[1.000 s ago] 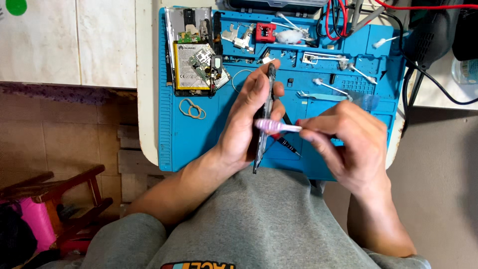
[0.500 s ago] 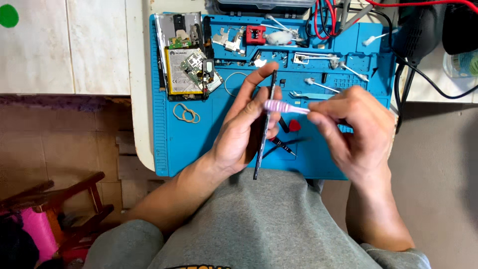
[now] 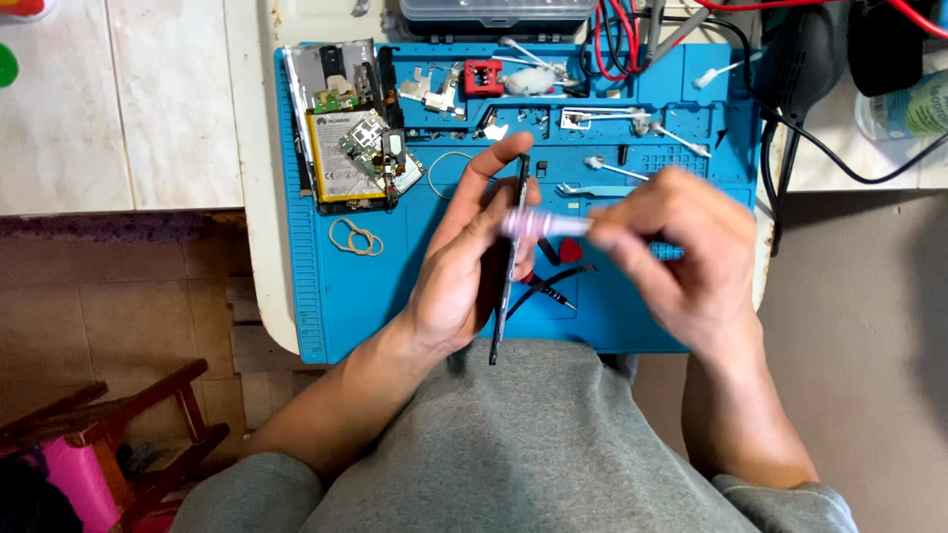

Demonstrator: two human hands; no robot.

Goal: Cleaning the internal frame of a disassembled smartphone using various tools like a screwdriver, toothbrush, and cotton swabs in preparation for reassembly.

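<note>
Far left: red wooden chair [image 3: 128,424] on the tiled floor, beside my knee.

Blue work mat [image 3: 346,296]: lies on the pale surface [image 3: 255,197], spanning most of its width.

Opened phone body [image 3: 341,128], upper left of the mat: flat, battery and circuit boards exposed.

Rubber bands [image 3: 355,237]: two tan loops, just below the phone body, on the mat.

Small metal brackets [image 3: 434,89] and a red square part [image 3: 483,76]: top row of the mat, near each other.

My left hand [image 3: 459,266]: over the mat's middle, fingers curled around a thin black panel [image 3: 507,296] held on edge, thumb up along its upper end, its lower end above my grey shirt [image 3: 513,444].

Pink-handled tool [image 3: 543,225]: blurred, its end meeting the panel's edge just beside my left fingertips.

Red pick [image 3: 570,250] and black tweezers [image 3: 553,286]: on the mat beneath the tool.

My right hand [image 3: 681,257]: blurred, fingers pinched together on the tool's handle, right of the panel.

Cotton swabs [image 3: 612,168] and silver tweezers [image 3: 592,190]: on the mat above my right hand.

Black cable [image 3: 839,168]: trailing off the mat's right edge.
</note>
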